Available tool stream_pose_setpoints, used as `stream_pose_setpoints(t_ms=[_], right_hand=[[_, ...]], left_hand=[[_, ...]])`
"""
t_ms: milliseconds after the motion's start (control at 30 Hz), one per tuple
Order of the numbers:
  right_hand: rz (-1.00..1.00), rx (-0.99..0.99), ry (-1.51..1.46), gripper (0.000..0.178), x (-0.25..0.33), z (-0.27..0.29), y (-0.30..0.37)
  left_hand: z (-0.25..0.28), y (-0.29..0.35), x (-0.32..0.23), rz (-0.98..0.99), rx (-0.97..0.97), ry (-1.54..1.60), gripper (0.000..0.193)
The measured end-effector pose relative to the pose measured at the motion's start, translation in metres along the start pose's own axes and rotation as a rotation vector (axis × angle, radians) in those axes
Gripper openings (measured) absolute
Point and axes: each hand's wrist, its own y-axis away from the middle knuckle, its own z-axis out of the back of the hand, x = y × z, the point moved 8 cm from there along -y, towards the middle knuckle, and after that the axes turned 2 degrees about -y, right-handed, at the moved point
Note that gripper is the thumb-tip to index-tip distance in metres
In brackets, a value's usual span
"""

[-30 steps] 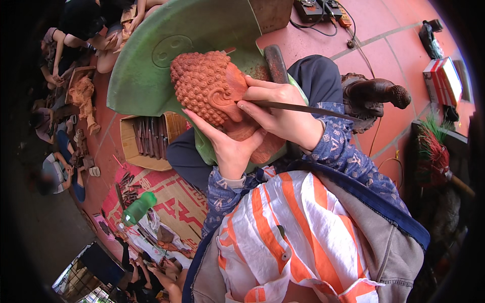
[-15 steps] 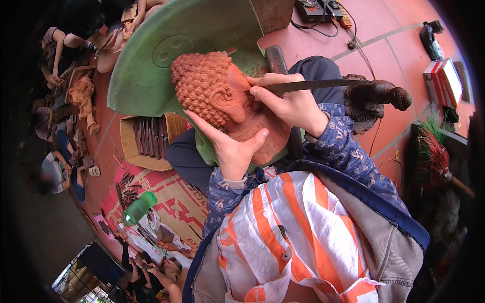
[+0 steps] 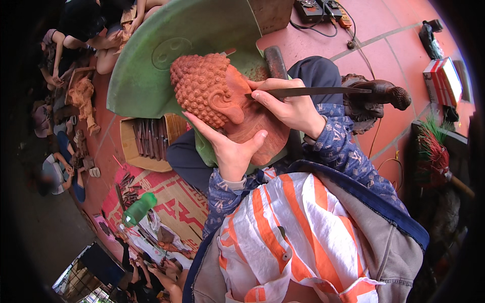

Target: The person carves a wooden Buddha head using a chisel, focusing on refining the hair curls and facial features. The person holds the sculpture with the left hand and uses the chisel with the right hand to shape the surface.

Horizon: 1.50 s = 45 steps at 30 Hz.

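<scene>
A reddish-brown carved wooden head [image 3: 202,88] with rows of round curls and a long ear lies tilted on its side across my lap. My left hand [image 3: 230,151] cradles it from the near side, fingers along the curls and thumb stretched over the neck. Pinched in my right hand [image 3: 290,103] is a long, dark, narrow file [image 3: 323,91]. Its working end meets the face in front of the ear, partly hidden by my fingers, while the other end points right. Behind the carving, a curved green plastic sheet [image 3: 136,76] rises with wood dust on it.
A cardboard box [image 3: 151,162] of carving tools stands left, above a patterned red mat [image 3: 172,202] with a green bottle [image 3: 139,209]. Another dark carved figure [image 3: 376,96] lies right of my knee. Cords and a power strip [image 3: 345,19] lie beyond. Other people sit at far left.
The file's free end has dipped and now lies more level. My right hand has shifted slightly down with it. My left hand keeps its place on the carved head.
</scene>
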Motion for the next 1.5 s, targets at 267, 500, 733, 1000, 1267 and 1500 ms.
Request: stream_pose_setpoints(t_ms=[267, 500, 733, 1000, 1267, 1500], right_hand=[[0.289, 0.074, 0.291, 0.011, 0.037, -0.015, 0.003], [0.146, 0.099, 0.158, 0.016, 0.031, -0.014, -0.001], [-0.108, -0.05, 0.076, 0.015, -0.019, 0.017, -0.006], [0.172, 0.099, 0.194, 0.015, 0.021, -0.006, 0.01], [0.147, 0.102, 0.179, 0.015, 0.014, -0.01, 0.009], [0.175, 0.068, 0.118, 0.015, 0.021, -0.008, 0.005]], left_hand=[[0.0, 0.0, -0.001, 0.014, -0.009, 0.054, 0.151], [-0.002, -0.001, 0.003, 0.008, -0.009, 0.087, 0.15], [0.0, -0.001, -0.004, 0.0, 0.014, 0.008, 0.149], [-0.001, 0.0, 0.005, 0.034, -0.001, 0.081, 0.151], [-0.002, 0.0, 0.001, 0.012, 0.001, 0.045, 0.15], [0.001, 0.0, 0.003, 0.008, 0.0, 0.024, 0.15]])
